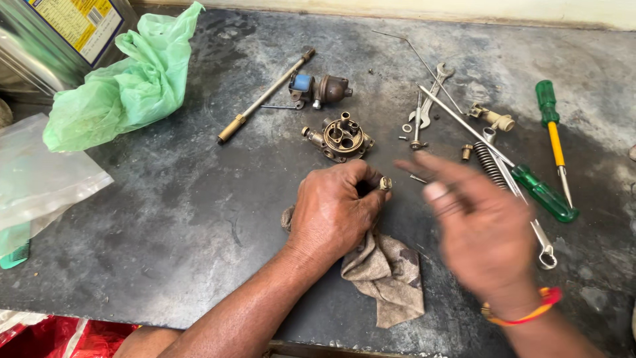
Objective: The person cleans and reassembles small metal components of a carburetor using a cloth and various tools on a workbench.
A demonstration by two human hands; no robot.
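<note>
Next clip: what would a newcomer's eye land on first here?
Probably the two hands at the centre: the left hand pinches a small brass part over a stained rag, while the right hand is a motion blur beside it. Next, the green plastic bag at upper left and the green-handled screwdrivers on the right.

Both hands, viewed from the head camera.
Left hand (331,212) knuckles-up, fingers (371,189) curled closed, forearm running down-left; right hand (480,229) motion-blurred, palm down, fingers extended and spread, wrist at lower right.
</note>
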